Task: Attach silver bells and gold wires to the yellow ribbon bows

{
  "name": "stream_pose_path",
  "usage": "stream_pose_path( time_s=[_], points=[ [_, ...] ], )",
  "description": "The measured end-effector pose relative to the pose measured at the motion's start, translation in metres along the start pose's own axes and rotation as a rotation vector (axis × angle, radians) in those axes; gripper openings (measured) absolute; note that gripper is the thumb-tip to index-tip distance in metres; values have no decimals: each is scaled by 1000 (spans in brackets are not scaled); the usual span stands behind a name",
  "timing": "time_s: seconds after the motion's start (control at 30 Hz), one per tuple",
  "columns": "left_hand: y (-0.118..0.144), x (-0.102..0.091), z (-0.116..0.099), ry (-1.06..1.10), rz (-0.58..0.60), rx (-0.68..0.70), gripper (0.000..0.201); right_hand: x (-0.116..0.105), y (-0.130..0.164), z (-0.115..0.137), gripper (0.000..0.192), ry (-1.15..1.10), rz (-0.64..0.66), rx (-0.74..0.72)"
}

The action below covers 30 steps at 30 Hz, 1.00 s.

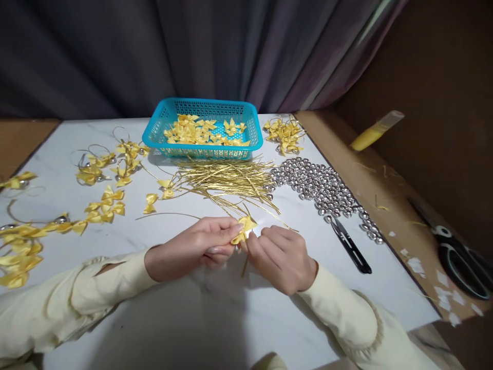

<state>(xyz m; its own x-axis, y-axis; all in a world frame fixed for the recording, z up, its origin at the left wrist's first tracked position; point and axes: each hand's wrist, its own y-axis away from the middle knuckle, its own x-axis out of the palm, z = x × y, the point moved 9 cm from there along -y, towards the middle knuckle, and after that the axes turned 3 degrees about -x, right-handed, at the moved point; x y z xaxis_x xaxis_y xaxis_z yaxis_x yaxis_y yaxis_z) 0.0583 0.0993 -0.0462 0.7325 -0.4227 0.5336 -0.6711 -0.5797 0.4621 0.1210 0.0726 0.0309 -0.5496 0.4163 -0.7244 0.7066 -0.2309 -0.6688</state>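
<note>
My left hand and my right hand meet over the white table, near its front middle. Together they pinch a small yellow ribbon bow between their fingertips. A thin gold wire hangs down from between the fingers. Just beyond the hands lies a loose bundle of gold wires. A blue plastic basket with several yellow bows in it stands at the back middle.
Silver bells lie heaped at the right, with black snips beside them. Finished bows on wire loops are spread at the left and at the back right. Scissors and a yellow tube lie on the brown surface at the right.
</note>
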Motion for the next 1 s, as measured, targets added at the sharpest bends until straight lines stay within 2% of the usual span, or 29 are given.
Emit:
stream_pose_path(
  time_s=[0.27,0.4,0.57,0.77,1.0],
  points=[
    [1,5,5,118,80,-47,23,-4,3,-4,10,-90,-71,34],
    [1,5,3,117,72,-28,22,-1,4,-7,10,-152,-76,72],
    [3,1,-5,-36,-25,23,28,5,6,-9,14,-279,-86,148],
    [8,3,-23,-361,-115,103,33,5,6,-1,19,-231,-103,80],
    [10,9,-16,-323,-78,102,32,-1,1,1,29,-247,-108,71]
  ],
)
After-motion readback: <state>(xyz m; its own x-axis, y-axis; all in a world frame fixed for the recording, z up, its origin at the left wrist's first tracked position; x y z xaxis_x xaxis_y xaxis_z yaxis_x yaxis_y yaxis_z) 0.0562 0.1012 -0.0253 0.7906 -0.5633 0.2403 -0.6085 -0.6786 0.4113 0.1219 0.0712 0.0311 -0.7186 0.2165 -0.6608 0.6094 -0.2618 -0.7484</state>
